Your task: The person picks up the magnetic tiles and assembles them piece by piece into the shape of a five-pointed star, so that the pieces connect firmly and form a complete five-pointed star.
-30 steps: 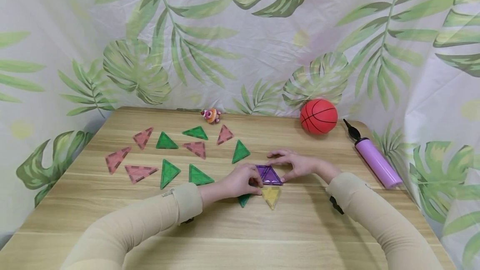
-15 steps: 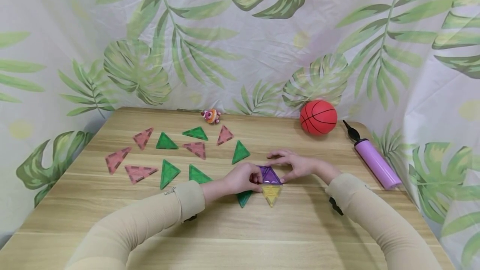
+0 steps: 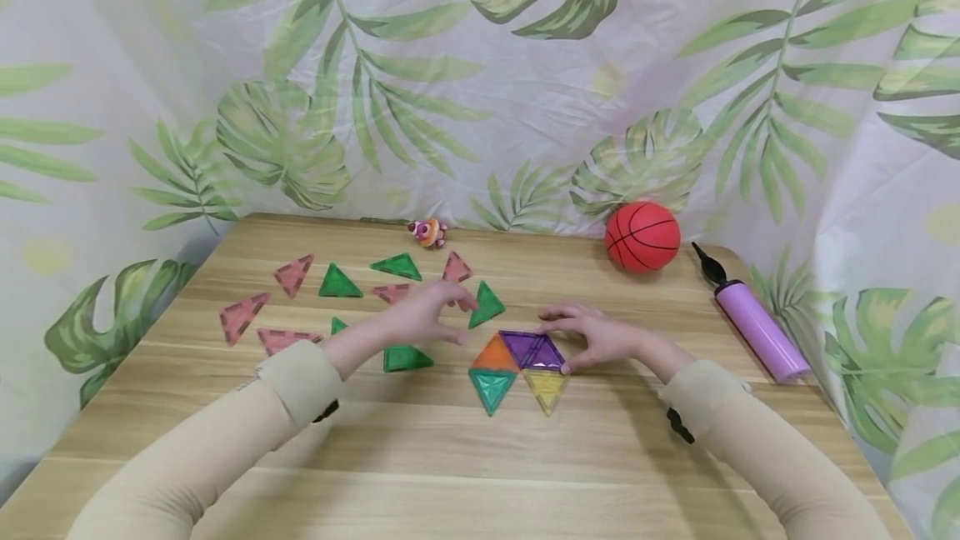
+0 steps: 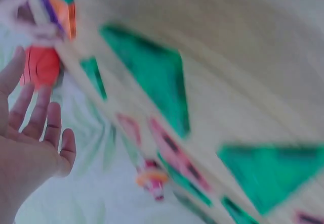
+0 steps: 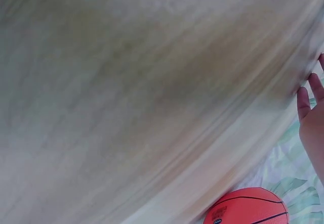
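A partial ring of triangular magnetic tiles lies flat near the middle of the table: an orange tile (image 3: 496,353), two purple tiles (image 3: 546,355), a yellow tile (image 3: 547,388) and a teal tile (image 3: 492,389). My right hand (image 3: 603,334) rests at the ring's right side, thumb by the purple and yellow corner, fingers near the purple top edge. Left of the ring, my left hand (image 3: 423,313) hovers near a green triangle tile (image 3: 487,305). The left wrist view shows that hand (image 4: 30,148) with its fingers extended and nothing in them.
Several green tiles (image 3: 340,282) and pink tiles (image 3: 243,317) are scattered across the table's left half. A small toy figure (image 3: 428,232) and a red basketball (image 3: 642,237) stand along the back edge. At the right lies a purple hand pump (image 3: 761,330).
My left hand has let go at the ring and moved left and away, uncovering the orange and teal tiles. The yellow tile has closed up against the purple one. My right hand stays nearly still.
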### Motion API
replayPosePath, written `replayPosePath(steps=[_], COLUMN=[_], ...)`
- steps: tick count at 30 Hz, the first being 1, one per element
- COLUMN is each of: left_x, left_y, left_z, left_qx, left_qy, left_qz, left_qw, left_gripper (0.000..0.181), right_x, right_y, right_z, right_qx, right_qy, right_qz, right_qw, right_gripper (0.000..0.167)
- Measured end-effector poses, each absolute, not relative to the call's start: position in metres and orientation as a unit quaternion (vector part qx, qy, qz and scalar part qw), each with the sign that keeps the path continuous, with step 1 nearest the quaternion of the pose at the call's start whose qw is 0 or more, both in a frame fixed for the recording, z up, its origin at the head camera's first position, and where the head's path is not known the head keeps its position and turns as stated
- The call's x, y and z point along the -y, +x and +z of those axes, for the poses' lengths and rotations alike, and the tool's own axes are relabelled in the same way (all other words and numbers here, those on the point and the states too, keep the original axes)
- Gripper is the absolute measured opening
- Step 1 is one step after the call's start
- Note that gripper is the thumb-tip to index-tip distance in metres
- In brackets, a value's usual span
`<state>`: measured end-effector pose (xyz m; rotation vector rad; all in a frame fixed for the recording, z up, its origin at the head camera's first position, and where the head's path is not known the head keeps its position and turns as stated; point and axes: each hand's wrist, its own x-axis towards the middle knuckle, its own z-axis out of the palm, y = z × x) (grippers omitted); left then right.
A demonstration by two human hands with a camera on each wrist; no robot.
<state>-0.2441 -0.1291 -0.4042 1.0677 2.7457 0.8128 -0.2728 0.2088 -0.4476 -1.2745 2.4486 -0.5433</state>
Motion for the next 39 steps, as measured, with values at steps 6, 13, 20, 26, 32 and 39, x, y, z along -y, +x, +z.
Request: replayPosePath(steps=[6, 13, 20, 26, 32, 39], left_x=[0.169, 0.203, 0.226, 0.229, 0.228, 0.229], left_y=[-0.243, -0.24, -0.238, -0.234, -0.232, -0.232], left_z=[-0.398, -0.416, -0.437, -0.441, -0.442, -0.444], left_qx=[-0.921, -0.924, -0.928, -0.923, -0.917, -0.917], left_qy=[0.318, 0.311, 0.297, 0.312, 0.324, 0.32], left_qz=[0.223, 0.211, 0.206, 0.212, 0.219, 0.221], left_qw=[0.044, 0.071, 0.086, 0.082, 0.085, 0.084], left_gripper=[0.049, 0.054, 0.058, 0.051, 0.049, 0.048], right_x=[-0.212, -0.215, -0.213, -0.196, -0.163, -0.132], right_y=[-0.27, -0.268, -0.269, -0.271, -0.283, -0.302], right_z=[-0.446, -0.45, -0.45, -0.443, -0.437, -0.439], right_qx=[-0.854, -0.852, -0.858, -0.867, -0.879, -0.9], right_qy=[-0.462, -0.465, -0.45, -0.418, -0.393, -0.358], right_qz=[-0.183, -0.193, -0.196, -0.232, -0.248, -0.226], right_qw=[0.154, 0.147, 0.152, 0.14, 0.104, 0.101], right_gripper=[0.067, 0.068, 0.066, 0.062, 0.064, 0.064])
